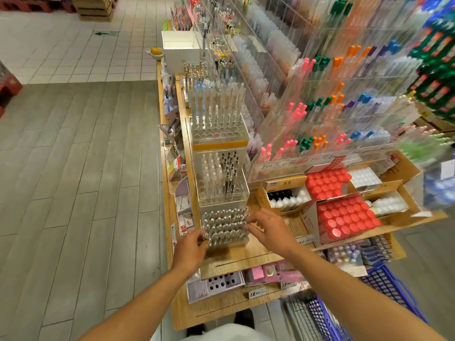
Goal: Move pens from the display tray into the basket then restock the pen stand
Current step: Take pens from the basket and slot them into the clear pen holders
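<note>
A clear acrylic pen stand [224, 226] packed with silver-tipped pens sits at the near end of the wooden counter. My left hand [190, 251] pinches at the pens on the stand's front left corner. My right hand [269, 230] rests with spread fingers against the stand's right side, fingertips touching the pens. A blue plastic basket [384, 289] stands on the floor at lower right, partly hidden by my right arm. Behind the stand are two taller clear stands, one half-filled with dark pens [221, 179], one with pale pens [218, 114].
Red-capped bottles in cardboard boxes [344, 217] sit right of the stand. Tiered acrylic racks of coloured pens [320, 107] rise behind. A white box [181, 46] stands far along the counter. Grey plank floor [73, 168] lies to the left.
</note>
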A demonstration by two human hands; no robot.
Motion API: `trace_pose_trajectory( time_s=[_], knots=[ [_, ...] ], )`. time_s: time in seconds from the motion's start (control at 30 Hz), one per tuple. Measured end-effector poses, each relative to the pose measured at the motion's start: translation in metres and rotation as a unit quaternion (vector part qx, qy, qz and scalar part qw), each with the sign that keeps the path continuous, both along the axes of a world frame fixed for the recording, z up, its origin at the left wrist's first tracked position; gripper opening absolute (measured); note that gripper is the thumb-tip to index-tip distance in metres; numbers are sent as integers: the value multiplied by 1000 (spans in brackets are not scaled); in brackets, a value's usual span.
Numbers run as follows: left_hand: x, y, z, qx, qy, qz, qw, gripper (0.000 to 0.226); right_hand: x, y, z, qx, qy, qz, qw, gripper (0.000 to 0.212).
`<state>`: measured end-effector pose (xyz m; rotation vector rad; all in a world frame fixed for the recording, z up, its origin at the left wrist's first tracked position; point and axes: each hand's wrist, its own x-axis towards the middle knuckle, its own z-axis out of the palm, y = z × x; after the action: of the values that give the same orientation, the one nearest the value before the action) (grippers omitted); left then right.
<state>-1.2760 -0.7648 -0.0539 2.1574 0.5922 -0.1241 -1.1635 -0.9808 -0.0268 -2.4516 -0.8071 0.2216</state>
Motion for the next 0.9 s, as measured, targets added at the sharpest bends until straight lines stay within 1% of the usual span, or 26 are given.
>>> trace_pose_trajectory(
  time_s=[0.1, 0.17, 0.23, 0.27, 0.37, 0.43, 0.47, 0.6, 0.7, 0.8, 0.83, 0.9],
  knots=[
    [1, -2, -2, 3, 7, -3, 1000, 20, -2, -4, -2, 8, 34, -3, 999, 24],
    [1, -3, -2, 4, 9, 3, 1000, 15, -3, -4, -2, 16, 52, -5, 998, 21],
    [1, -3, -2, 11, 12, 2, 1000, 6, -4, -5, -3, 25, 72, -16, 997, 16],
    [2, -3, -2, 15, 12, 1, 1000, 10, -4, -6, -4, 29, 78, -21, 996, 15],
    [4, -2, -2, 17, 13, -8, 1000, 14, -5, -6, -7, 35, 80, -27, 996, 15],
    [5, -2, -5, 11, 11, -9, 1000, 9, -6, -7, -9, 39, 79, -30, 996, 17],
    [6, -1, -5, 6, 12, -7, 1000, 8, -7, -8, -10, 38, 77, -31, 996, 19],
    [7, 1, -8, -26, 47, 11, 998, 22, -12, -9, -13, 29, 63, -37, 997, 21],
    [7, 3, -9, -51, 75, 14, 996, 29, -15, -8, -13, 19, 71, -66, 995, 23],
    [4, 3, -8, -93, 104, 27, 990, 40, -21, -13, -16, 30, 125, -120, 984, 32],
    [2, 3, -9, -110, 119, 36, 986, 40, -25, -16, -18, 41, 146, -139, 979, 35],
    [-2, 4, -12, -142, 145, 53, 978, 31, -34, -23, -22, 61, 177, -171, 967, 36]
  ],
)
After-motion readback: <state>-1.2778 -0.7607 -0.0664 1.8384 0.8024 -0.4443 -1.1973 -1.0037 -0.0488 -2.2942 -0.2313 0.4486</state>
